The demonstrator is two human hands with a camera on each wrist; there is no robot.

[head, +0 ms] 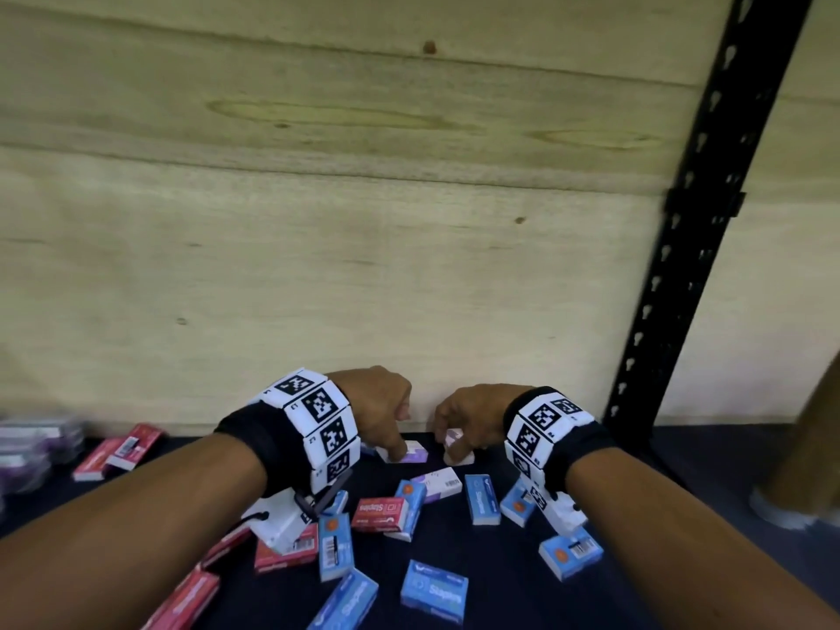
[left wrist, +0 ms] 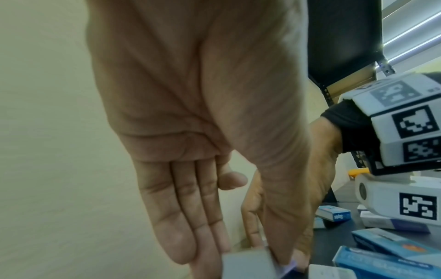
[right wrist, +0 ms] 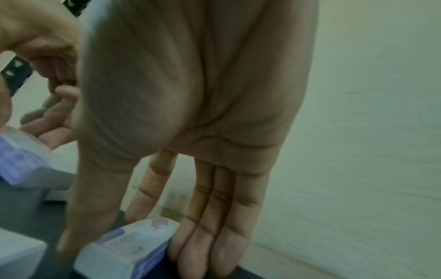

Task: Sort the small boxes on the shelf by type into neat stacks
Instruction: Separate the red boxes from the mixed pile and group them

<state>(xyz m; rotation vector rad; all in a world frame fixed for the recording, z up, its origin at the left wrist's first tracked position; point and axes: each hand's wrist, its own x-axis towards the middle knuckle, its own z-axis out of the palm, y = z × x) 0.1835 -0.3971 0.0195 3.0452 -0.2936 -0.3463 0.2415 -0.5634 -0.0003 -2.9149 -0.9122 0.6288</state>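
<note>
Dark shelf surface [head: 454, 557] carries scattered blue, red and white-purple small cardboard boxes before the plywood back wall [head: 318, 220]. Near that wall, left wrist view: left hand [left wrist: 214, 169] pinches a white-purple box [left wrist: 257, 264]. Right wrist view: right hand [right wrist: 203, 132] pinches another white-purple box [right wrist: 126, 251].

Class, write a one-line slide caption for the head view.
Left hand and right hand each grip a purple-and-white box amid scattered blue and red staple boxes.

We see a dark shelf [head: 636, 452] at the frame's bottom, strewn with blue boxes [head: 434, 590], red boxes [head: 381, 514] and purple-white boxes [head: 437, 482].
</note>
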